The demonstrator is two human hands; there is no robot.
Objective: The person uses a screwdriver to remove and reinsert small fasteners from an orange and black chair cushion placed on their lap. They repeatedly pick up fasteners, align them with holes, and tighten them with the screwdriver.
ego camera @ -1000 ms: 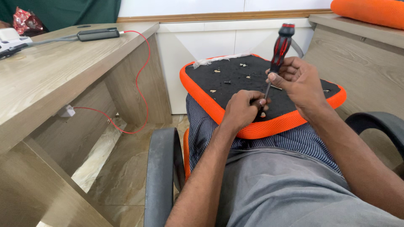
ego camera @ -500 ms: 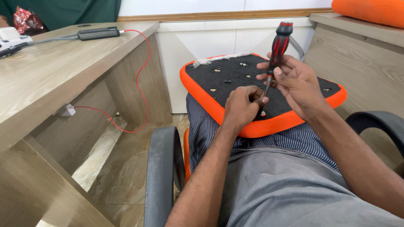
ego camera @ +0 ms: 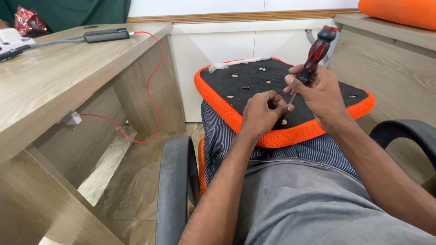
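The right hand (ego camera: 318,93) grips a red-and-black-handled screwdriver (ego camera: 314,56), tilted over the black, orange-rimmed seat cushion (ego camera: 254,77) on the lap; the left hand (ego camera: 263,111) is pinched closed at its shaft

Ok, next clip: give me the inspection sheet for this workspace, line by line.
Surface: orange-edged cushion panel with black underside, lying across the person's lap.
Job's things: red-and-black screwdriver, tip down near the front edge of the black face.
Clutter: small pale bits scattered on the black face.
Grippers: right hand wrapped around the screwdriver; left hand pinched at its tip, what it holds is hidden.
Cables: red cable hanging off the wooden desk from a dark adapter.
Surroundings: grey chair armrest, second orange cushion.
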